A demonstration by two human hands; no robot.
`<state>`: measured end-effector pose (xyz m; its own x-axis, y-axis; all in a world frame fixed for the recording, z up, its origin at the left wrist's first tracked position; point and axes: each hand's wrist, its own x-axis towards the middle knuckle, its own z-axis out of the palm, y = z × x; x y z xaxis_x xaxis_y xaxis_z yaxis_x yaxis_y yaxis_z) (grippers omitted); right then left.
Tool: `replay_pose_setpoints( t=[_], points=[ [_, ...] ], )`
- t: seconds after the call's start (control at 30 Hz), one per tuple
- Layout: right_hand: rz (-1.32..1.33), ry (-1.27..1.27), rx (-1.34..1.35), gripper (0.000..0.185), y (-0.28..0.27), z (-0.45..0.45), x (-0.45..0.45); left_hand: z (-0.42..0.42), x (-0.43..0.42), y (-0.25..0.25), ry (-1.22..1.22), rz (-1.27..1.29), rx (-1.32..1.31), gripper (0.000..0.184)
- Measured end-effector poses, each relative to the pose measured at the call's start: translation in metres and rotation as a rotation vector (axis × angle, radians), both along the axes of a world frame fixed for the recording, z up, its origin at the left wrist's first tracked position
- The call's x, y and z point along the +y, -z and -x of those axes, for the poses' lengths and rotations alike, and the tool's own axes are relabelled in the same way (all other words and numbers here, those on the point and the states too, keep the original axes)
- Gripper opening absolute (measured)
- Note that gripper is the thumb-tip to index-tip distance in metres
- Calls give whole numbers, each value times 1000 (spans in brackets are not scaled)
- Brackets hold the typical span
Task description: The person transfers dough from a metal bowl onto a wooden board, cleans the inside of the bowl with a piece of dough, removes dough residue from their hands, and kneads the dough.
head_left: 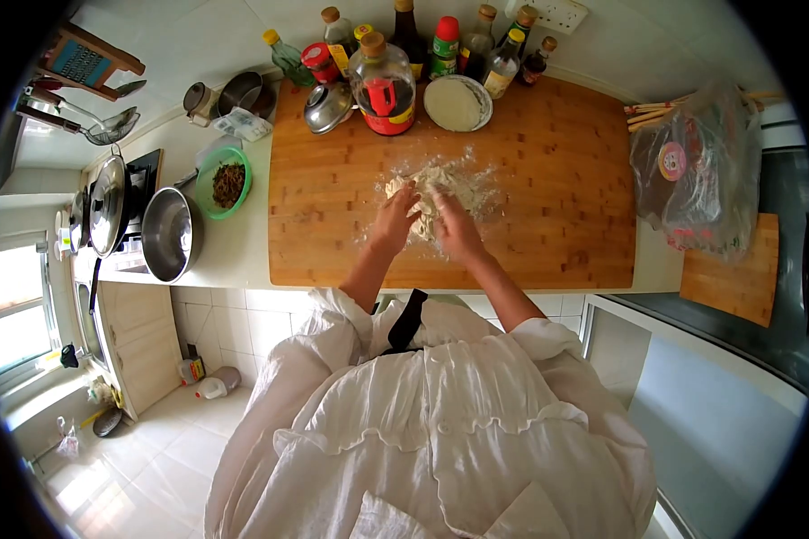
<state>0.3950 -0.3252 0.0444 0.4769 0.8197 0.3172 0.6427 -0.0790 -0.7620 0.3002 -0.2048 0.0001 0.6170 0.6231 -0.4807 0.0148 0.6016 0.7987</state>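
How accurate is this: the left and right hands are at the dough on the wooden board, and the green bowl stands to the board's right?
One slip: the green bowl stands to the wooden board's left, as the head view shows. The left hand and right hand are at the dough.

My left hand (pixel 395 220) and right hand (pixel 459 231): bare | well behind my grip: loose white sleeves (pixel 333 325), bunched at their ends | farther back: gathered white blouse (pixel 494 382), ruffled seam (pixel 512 423) across, front placket (pixel 429 386) | farthest: pointed white flaps (pixel 517 516) | between sleeves: black strip (pixel 407 323)
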Motion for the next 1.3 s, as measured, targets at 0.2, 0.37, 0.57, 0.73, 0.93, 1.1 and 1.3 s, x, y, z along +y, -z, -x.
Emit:
replay_pose_setpoints(
  t=[0.2,0.37,0.57,0.73,0.93,1.1,1.3],
  points=[
    [257,-70,-175,57,39,-13,-2,-4,3,-38,158,487,-234,54],
    [569,74,-60,57,46,-49,-19,-1,9,-26,182,233,11,52],
    [468,155,-73,51,103,-64,-42,20,18,18,227,-443,416,43],
    [469,248,-205,42,95,-63,-58,35,21,26,177,-600,597,26],
    [396,268,-256,27,93,-81,-47,41,17,25,221,-746,704,26],
    [329,321,155,18,36,-109,9,44,7,23,30,-794,584,30],
    [276,112,-1,28,43,-170,100,45,3,-8,102,-511,575,29]
  ],
)
